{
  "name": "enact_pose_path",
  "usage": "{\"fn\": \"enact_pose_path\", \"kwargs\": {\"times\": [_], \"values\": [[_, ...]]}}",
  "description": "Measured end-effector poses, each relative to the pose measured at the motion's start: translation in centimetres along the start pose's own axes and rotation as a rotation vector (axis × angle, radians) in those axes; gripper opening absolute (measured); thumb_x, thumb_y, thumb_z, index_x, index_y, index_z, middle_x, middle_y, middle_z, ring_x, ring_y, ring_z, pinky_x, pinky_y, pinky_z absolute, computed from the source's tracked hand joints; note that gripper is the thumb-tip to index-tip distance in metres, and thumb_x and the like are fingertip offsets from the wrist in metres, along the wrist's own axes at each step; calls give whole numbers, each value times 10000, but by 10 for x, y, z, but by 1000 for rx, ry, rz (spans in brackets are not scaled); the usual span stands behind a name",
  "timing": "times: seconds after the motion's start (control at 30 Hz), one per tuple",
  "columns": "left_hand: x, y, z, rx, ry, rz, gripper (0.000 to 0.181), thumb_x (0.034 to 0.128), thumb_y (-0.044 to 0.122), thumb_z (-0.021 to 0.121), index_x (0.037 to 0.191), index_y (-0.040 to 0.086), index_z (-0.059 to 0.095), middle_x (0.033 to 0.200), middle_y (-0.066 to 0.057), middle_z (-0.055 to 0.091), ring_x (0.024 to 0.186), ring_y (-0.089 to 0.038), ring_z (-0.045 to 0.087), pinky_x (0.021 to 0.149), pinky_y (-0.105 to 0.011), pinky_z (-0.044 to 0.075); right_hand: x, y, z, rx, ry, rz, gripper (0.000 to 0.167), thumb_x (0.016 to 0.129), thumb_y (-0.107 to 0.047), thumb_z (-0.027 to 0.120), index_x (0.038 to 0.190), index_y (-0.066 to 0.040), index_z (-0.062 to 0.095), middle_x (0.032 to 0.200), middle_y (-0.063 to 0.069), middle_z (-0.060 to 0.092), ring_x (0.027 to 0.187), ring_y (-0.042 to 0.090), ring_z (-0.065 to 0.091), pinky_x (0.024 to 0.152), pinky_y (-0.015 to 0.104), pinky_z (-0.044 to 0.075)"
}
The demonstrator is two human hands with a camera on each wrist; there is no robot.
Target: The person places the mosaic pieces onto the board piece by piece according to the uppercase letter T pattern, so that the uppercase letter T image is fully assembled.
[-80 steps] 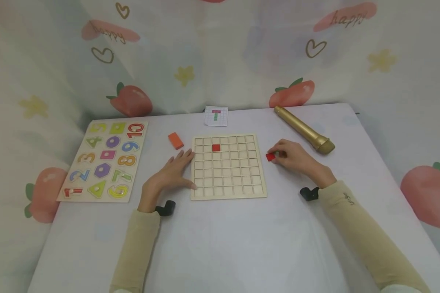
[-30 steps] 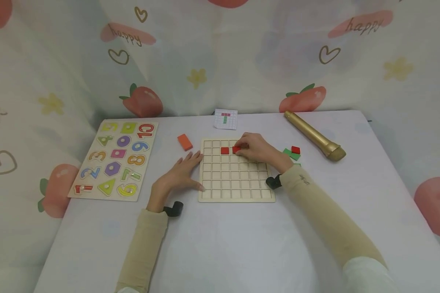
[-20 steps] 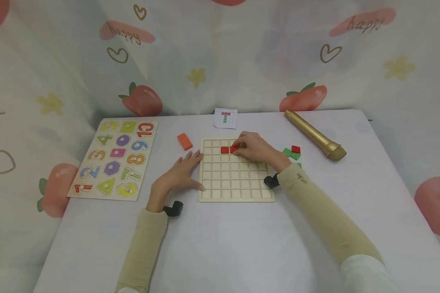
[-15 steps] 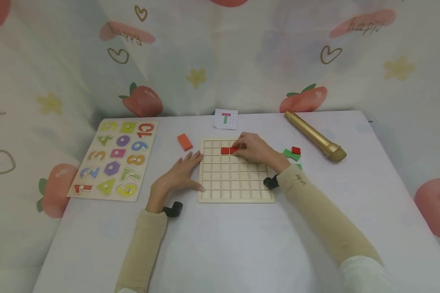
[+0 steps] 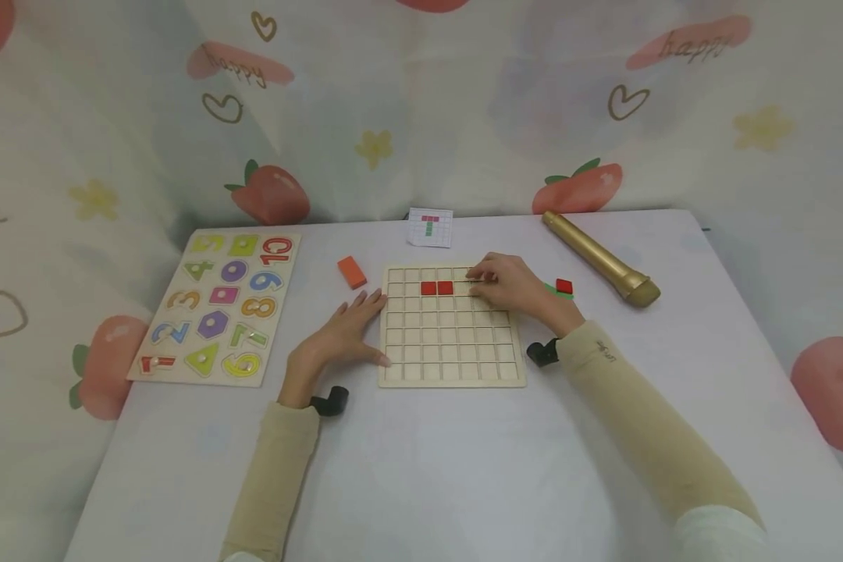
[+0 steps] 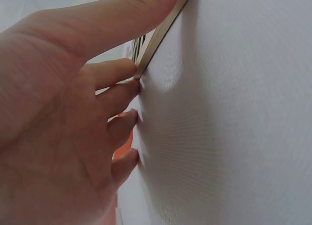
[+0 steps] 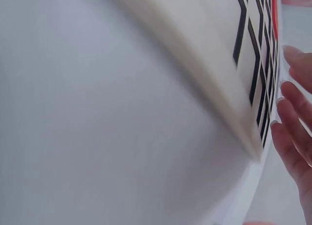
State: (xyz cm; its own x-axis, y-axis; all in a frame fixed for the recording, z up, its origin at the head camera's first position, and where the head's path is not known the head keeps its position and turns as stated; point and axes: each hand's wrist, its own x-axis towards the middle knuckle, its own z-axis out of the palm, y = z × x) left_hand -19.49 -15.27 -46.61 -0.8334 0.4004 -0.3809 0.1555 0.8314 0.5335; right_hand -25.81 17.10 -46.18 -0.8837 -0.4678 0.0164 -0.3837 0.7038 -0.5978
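Note:
Two red square tiles (image 5: 437,289) lie side by side in the second row of a wooden grid board (image 5: 449,336). My right hand (image 5: 513,285) hovers over the board's upper right part with thumb and fingers apart, holding nothing; the right wrist view shows its fingers (image 7: 290,142) loosely bent above the board. My left hand (image 5: 340,336) is spread at the board's left edge, thumb and fingertips touching it or the cloth. Right of the board lie a loose red tile (image 5: 564,286) and green tiles (image 5: 565,296), partly hidden by the right hand.
A pattern card (image 5: 430,227) with a pink and green T lies behind the board. An orange block (image 5: 352,272) is at its upper left, a number puzzle board (image 5: 214,312) farther left. A gold microphone (image 5: 600,259) lies at the right on the white tablecloth (image 5: 449,468).
My right hand set the second red tile beside the first, released it and moved right. My left hand has stayed at the board's edge.

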Motion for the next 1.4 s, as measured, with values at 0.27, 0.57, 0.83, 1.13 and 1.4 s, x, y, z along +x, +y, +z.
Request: {"fn": "enact_pose_path", "kwargs": {"times": [0.27,0.57,0.83,1.13,1.4], "values": [[-3,-3,0,10,-3,19,1152,786,364,895,1661,140,179,1746,-29,99,1620,-239,-20,1323,-456,-22,-25,20,-16,-52,89,4,210,935,-73,711,1131,-21,762,1068,127,713,914,282,641,765,382,510],[-1,-5,1,3,-9,46,1144,792,366,889,1657,118,183,1744,-51,103,1620,-261,-11,1321,-484,-15,-51,42,-35,-127,132,41,214,939,-48,704,1145,-20,754,1087,149,725,892,286,640,748,389,506],[-2,-3,-1,4,-17,28,1147,794,376,886,1660,130,175,1745,-45,95,1619,-258,-20,1321,-481,-22,-69,64,-53,-121,142,136,232,942,-54,712,1165,3,736,1053,169,708,865,276,619,718,335,501],[-2,-1,-2,0,-13,26,1150,786,361,895,1657,119,184,1744,-53,99,1619,-271,-18,1320,-486,-23,-77,83,-60,-118,70,262,304,963,-86,668,1246,19,697,1124,209,690,968,339,607,839,475,530],[-2,1,-1,7,-3,20,1148,781,349,902,1654,108,195,1742,-68,111,1618,-282,-12,1318,-504,-14,-80,90,-62,-104,8,267,324,963,-117,698,1259,15,691,1174,214,684,1039,360,627,947,557,533]]}}
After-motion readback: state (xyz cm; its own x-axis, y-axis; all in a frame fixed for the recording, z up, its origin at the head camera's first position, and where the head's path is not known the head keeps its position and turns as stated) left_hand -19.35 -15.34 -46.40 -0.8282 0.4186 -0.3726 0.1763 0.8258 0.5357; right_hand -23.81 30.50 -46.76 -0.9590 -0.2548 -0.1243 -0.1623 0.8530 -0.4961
